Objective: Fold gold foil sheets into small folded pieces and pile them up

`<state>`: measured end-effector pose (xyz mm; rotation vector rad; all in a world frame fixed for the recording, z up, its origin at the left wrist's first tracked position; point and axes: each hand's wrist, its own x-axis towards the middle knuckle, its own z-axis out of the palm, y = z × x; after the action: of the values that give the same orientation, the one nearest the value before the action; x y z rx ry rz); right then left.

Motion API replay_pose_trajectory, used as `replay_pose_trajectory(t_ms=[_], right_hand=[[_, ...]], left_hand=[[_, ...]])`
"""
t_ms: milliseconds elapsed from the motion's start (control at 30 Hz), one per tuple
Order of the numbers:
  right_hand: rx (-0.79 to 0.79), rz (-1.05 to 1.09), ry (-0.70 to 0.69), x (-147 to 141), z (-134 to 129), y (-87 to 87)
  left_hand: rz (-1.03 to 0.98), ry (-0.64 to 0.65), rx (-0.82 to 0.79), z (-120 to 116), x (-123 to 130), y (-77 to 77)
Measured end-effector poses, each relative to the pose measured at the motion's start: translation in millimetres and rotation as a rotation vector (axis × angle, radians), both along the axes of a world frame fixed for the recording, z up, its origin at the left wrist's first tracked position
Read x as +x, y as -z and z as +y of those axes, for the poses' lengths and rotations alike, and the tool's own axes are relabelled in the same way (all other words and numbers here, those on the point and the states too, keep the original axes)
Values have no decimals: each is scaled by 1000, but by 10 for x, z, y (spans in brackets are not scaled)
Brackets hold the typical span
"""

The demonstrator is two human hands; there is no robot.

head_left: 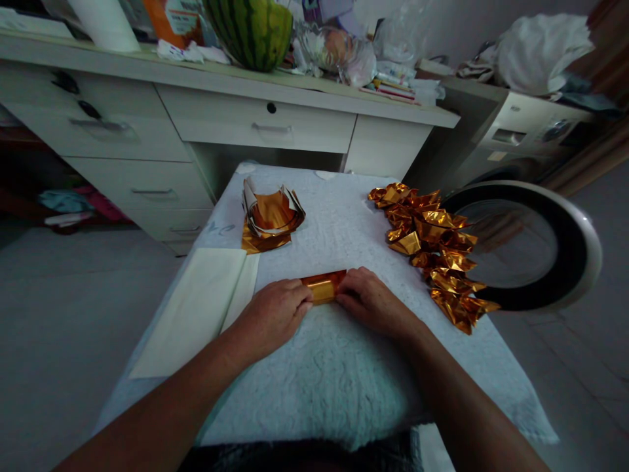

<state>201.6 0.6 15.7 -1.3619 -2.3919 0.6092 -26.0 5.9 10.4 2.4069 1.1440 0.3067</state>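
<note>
A sheet of shiny gold foil paper point(323, 288), curled or folded into a narrow strip, lies at the middle of the cloth-covered table point(339, 216). My left hand point(280, 308) grips its left end, fingers closed. At the right end, my right hand point(366, 298) pinches the foil paper between thumb and fingers. Beyond my left hand sits a curled stack of gold foil sheets point(272, 213) with pale undersides. To the right lies a row of crumpled or folded gold foil pieces point(432, 252). Pale paper sheets point(196, 305) lie flat beside my left forearm.
A white desk with drawers point(255, 118) stands behind the table. On it are a cut watermelon point(250, 33), an orange packet point(174, 23) and plastic bags point(339, 49). At the right, a washing machine's round door point(577, 249) hangs open close to the table edge.
</note>
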Motion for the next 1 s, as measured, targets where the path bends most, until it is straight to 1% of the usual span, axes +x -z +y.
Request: replay_pose_trajectory(t_ms=[100,200,400,667,833,1000], right_hand=[[-26,-26,54,-17,9,-10],[-43,-51,80,-30,18,-12],[-42,-110,146,-42,34,4],[-39,-112,170,-27,32,11],[-49,-112,208,-9,59,42],[-51,-121,226,-3,72,55]], left_hand=[[27,-39,0,-6,5,-6],[54,-76,-8,-12,11,-20],[70,-153,-52,-6,-9,-41],[95,-227,-63,-8,-38,-66],[130,-243,-86,-5,-43,-57],[133,-253,-73,1,-39,-50]])
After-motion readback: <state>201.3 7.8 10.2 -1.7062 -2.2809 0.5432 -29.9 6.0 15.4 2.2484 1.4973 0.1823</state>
